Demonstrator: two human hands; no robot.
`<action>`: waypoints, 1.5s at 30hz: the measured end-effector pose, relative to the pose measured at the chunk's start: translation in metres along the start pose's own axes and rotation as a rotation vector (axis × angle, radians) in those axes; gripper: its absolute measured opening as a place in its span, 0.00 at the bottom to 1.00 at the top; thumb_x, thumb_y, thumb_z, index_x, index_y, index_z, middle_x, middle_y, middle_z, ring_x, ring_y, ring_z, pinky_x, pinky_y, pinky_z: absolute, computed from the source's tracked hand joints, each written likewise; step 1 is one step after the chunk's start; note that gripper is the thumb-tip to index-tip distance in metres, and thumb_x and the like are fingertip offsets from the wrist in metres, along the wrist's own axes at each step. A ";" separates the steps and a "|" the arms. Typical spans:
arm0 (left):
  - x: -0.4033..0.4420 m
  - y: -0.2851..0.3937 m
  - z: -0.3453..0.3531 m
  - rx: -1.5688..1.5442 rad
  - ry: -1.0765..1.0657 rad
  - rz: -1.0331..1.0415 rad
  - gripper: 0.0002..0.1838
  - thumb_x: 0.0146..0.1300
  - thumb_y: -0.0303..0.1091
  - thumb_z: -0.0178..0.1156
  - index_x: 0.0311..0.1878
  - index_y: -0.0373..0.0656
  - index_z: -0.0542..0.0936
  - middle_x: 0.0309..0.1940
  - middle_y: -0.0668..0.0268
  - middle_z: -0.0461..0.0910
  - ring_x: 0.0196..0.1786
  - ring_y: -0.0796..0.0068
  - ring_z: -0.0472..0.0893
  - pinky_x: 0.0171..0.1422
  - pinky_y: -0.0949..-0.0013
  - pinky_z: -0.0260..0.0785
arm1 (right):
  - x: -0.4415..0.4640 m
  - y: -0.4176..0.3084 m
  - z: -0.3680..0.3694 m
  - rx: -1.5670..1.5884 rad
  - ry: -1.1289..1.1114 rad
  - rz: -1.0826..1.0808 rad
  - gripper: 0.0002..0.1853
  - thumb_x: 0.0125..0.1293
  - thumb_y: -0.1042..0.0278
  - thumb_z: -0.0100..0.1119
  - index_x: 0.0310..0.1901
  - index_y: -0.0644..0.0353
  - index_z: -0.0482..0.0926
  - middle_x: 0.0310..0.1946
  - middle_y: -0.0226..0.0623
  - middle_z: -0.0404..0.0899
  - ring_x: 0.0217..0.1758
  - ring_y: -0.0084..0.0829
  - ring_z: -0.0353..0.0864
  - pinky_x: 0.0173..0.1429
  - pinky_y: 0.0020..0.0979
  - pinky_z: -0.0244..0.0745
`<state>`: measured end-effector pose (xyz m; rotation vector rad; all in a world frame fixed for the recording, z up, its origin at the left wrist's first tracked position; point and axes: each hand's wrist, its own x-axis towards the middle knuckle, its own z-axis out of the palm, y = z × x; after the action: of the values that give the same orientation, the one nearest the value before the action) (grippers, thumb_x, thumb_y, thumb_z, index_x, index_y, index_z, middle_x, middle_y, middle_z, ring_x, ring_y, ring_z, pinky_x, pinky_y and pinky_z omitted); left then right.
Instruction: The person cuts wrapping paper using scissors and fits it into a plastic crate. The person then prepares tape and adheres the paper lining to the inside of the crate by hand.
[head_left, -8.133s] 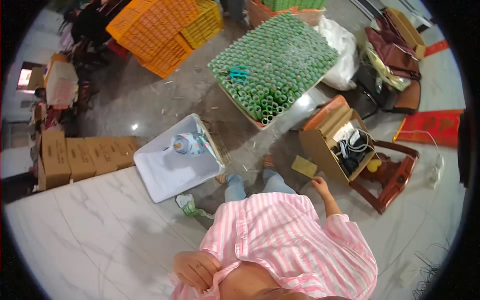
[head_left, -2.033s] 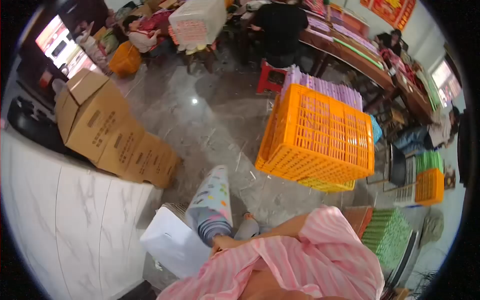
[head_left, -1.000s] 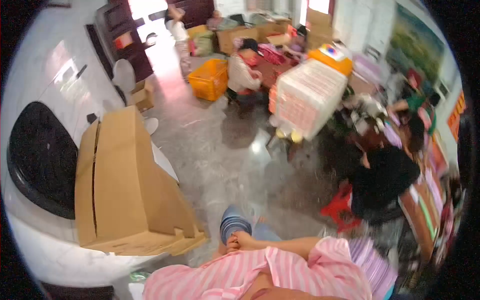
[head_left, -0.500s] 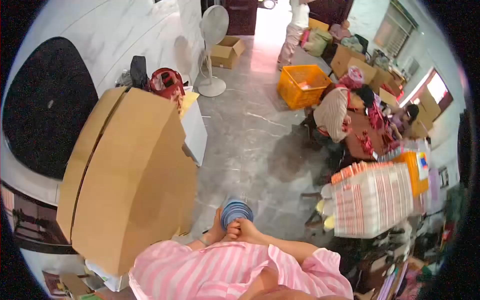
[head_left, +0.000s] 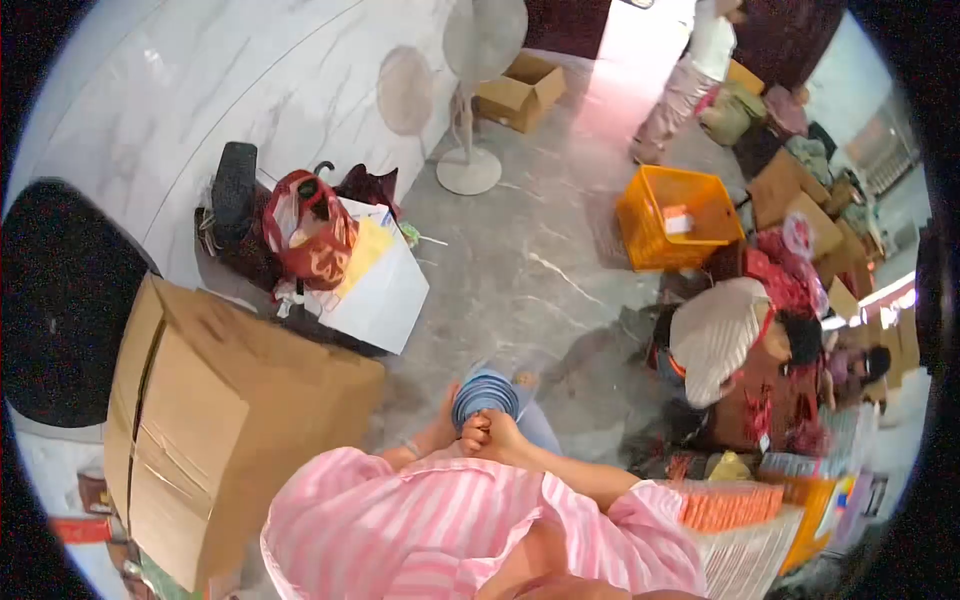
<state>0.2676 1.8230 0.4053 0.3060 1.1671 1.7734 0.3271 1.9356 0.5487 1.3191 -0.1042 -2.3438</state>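
Observation:
A rolled-up blue sheet (head_left: 486,396) stands out in front of my pink-striped shirt, its layered rolled end facing up towards me. My right hand (head_left: 490,434) has its fingers wrapped round the near side of the roll's end. My left hand (head_left: 438,430) lies along the roll's left side; its fingers are partly hidden behind the roll and seem curled round it. The rest of the roll is out of sight below its end.
A large cardboard box (head_left: 240,400) is at my left, with a white box (head_left: 385,300) and red bag (head_left: 312,235) beyond. Ahead stand a fan (head_left: 468,170) and an orange crate (head_left: 670,225). A seated person (head_left: 715,335) works at a table on the right; another person (head_left: 690,85) stands farther off.
The view has turned left and moved forward from the stacked crates towards the doorway. The roll, earlier in the white bin and then in my right hand, is now held by both hands.

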 end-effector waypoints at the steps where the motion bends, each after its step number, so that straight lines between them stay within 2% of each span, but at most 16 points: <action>1: 0.025 0.005 0.002 -0.013 0.033 0.015 0.33 0.59 0.32 0.54 0.68 0.46 0.55 0.66 0.61 0.58 0.65 0.66 0.63 0.69 0.60 0.54 | 0.002 -0.026 0.006 -0.080 -0.002 -0.037 0.16 0.62 0.64 0.36 0.15 0.48 0.53 0.13 0.26 0.46 0.15 0.25 0.44 0.24 0.29 0.43; 4: 0.088 0.031 0.007 -0.054 0.124 0.058 0.33 0.60 0.32 0.54 0.68 0.46 0.55 0.66 0.61 0.58 0.65 0.66 0.63 0.69 0.60 0.54 | 0.003 -0.091 0.039 -0.121 0.000 0.118 0.15 0.60 0.66 0.37 0.15 0.49 0.53 0.13 0.27 0.47 0.15 0.25 0.45 0.24 0.29 0.44; 5: 0.106 0.040 0.008 -0.070 0.156 0.072 0.33 0.60 0.32 0.53 0.68 0.46 0.55 0.66 0.61 0.58 0.65 0.66 0.63 0.69 0.60 0.54 | -0.001 -0.110 0.059 -0.163 0.058 0.099 0.16 0.62 0.66 0.37 0.16 0.48 0.55 0.12 0.23 0.50 0.14 0.23 0.45 0.23 0.27 0.44; 10: 0.209 0.074 -0.016 -0.146 0.271 0.157 0.33 0.60 0.32 0.53 0.68 0.46 0.55 0.66 0.61 0.58 0.65 0.66 0.63 0.69 0.60 0.55 | 0.016 -0.223 0.147 -0.159 0.167 0.211 0.15 0.61 0.68 0.36 0.16 0.48 0.56 0.12 0.20 0.51 0.14 0.21 0.45 0.23 0.26 0.44; 16: 0.353 0.115 -0.109 -0.214 0.353 0.245 0.33 0.60 0.31 0.53 0.68 0.46 0.54 0.66 0.61 0.58 0.65 0.66 0.63 0.69 0.60 0.55 | 0.099 -0.332 0.268 -0.230 0.276 0.171 0.12 0.61 0.70 0.39 0.19 0.48 0.58 0.12 0.21 0.52 0.12 0.21 0.45 0.22 0.27 0.43; 20: 0.447 0.140 -0.171 -0.278 0.473 0.318 0.33 0.60 0.31 0.52 0.68 0.46 0.54 0.66 0.61 0.58 0.65 0.66 0.63 0.69 0.60 0.55 | 0.162 -0.411 0.341 -0.249 0.319 0.158 0.14 0.65 0.64 0.38 0.20 0.50 0.60 0.12 0.21 0.54 0.11 0.21 0.45 0.20 0.27 0.43; 22: 0.481 0.147 -0.205 -0.316 0.551 0.360 0.32 0.60 0.31 0.52 0.68 0.46 0.54 0.66 0.61 0.58 0.65 0.66 0.63 0.69 0.60 0.55 | 0.197 -0.438 0.376 -0.205 0.320 0.189 0.17 0.67 0.61 0.38 0.19 0.51 0.61 0.12 0.21 0.55 0.10 0.21 0.47 0.19 0.27 0.43; 24: 0.514 0.150 -0.243 -0.355 0.634 0.413 0.32 0.60 0.31 0.52 0.68 0.46 0.54 0.66 0.61 0.58 0.65 0.66 0.63 0.69 0.61 0.55 | 0.241 -0.469 0.403 -0.316 0.342 0.185 0.18 0.68 0.59 0.38 0.18 0.50 0.61 0.12 0.21 0.56 0.10 0.20 0.47 0.18 0.26 0.41; 28: 0.589 0.140 -0.327 -0.430 0.786 0.523 0.32 0.61 0.31 0.52 0.68 0.46 0.54 0.66 0.61 0.58 0.65 0.66 0.63 0.69 0.61 0.55 | 0.337 -0.523 0.456 -0.446 0.417 0.211 0.19 0.68 0.59 0.38 0.18 0.50 0.61 0.11 0.21 0.54 0.10 0.20 0.46 0.17 0.26 0.39; 30: 0.626 0.138 -0.374 -0.522 0.816 0.556 0.32 0.61 0.31 0.51 0.68 0.46 0.54 0.66 0.60 0.58 0.65 0.66 0.63 0.69 0.61 0.55 | 0.392 -0.548 0.484 -0.481 0.476 0.200 0.18 0.67 0.61 0.38 0.17 0.50 0.59 0.10 0.20 0.53 0.09 0.20 0.44 0.17 0.26 0.37; 32: 0.660 0.138 -0.424 -0.735 0.737 0.579 0.43 0.52 0.15 0.60 0.69 0.45 0.50 0.66 0.59 0.57 0.66 0.67 0.61 0.71 0.62 0.53 | 0.447 -0.577 0.500 -0.511 0.454 0.227 0.18 0.66 0.64 0.38 0.16 0.49 0.58 0.10 0.20 0.52 0.09 0.20 0.44 0.17 0.25 0.37; 34: 0.696 0.135 -0.464 -0.808 0.903 0.634 0.43 0.51 0.17 0.61 0.69 0.46 0.51 0.63 0.58 0.61 0.63 0.66 0.64 0.69 0.62 0.57 | 0.500 -0.606 0.512 -0.532 0.442 0.257 0.17 0.64 0.66 0.38 0.16 0.49 0.58 0.10 0.20 0.51 0.09 0.19 0.43 0.17 0.25 0.37; 38: 0.726 0.128 -0.533 -0.691 0.979 0.645 0.41 0.54 0.17 0.58 0.69 0.45 0.51 0.60 0.58 0.65 0.59 0.65 0.70 0.63 0.61 0.64 | 0.608 -0.644 0.529 -0.568 0.475 0.305 0.15 0.61 0.69 0.40 0.16 0.47 0.57 0.10 0.22 0.51 0.09 0.19 0.43 0.17 0.25 0.39; 41: 0.758 0.104 -0.570 -0.419 1.312 0.205 0.30 0.59 0.25 0.53 0.65 0.47 0.56 0.48 0.58 0.68 0.48 0.62 0.74 0.50 0.63 0.70 | 0.703 -0.675 0.521 -0.525 0.423 0.358 0.16 0.62 0.68 0.39 0.15 0.47 0.58 0.10 0.23 0.51 0.10 0.20 0.45 0.17 0.26 0.40; 43: 0.780 0.086 -0.562 -0.266 1.493 -0.130 0.24 0.63 0.30 0.50 0.62 0.49 0.60 0.40 0.58 0.70 0.41 0.60 0.77 0.40 0.64 0.74 | 0.745 -0.681 0.528 -0.858 0.499 0.129 0.17 0.63 0.67 0.40 0.15 0.48 0.59 0.10 0.23 0.51 0.10 0.22 0.48 0.18 0.26 0.43; 45: 0.770 0.079 -0.559 -0.196 1.601 -0.314 0.21 0.64 0.33 0.48 0.61 0.49 0.62 0.36 0.58 0.71 0.37 0.59 0.78 0.36 0.65 0.75 | 0.773 -0.693 0.534 -0.909 0.294 0.126 0.19 0.63 0.60 0.41 0.14 0.51 0.58 0.10 0.29 0.55 0.11 0.29 0.51 0.17 0.31 0.49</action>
<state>-0.5290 2.1221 -0.0280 -1.6029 1.8377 1.6548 -0.6954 2.1568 0.0310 1.0898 0.8361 -1.6906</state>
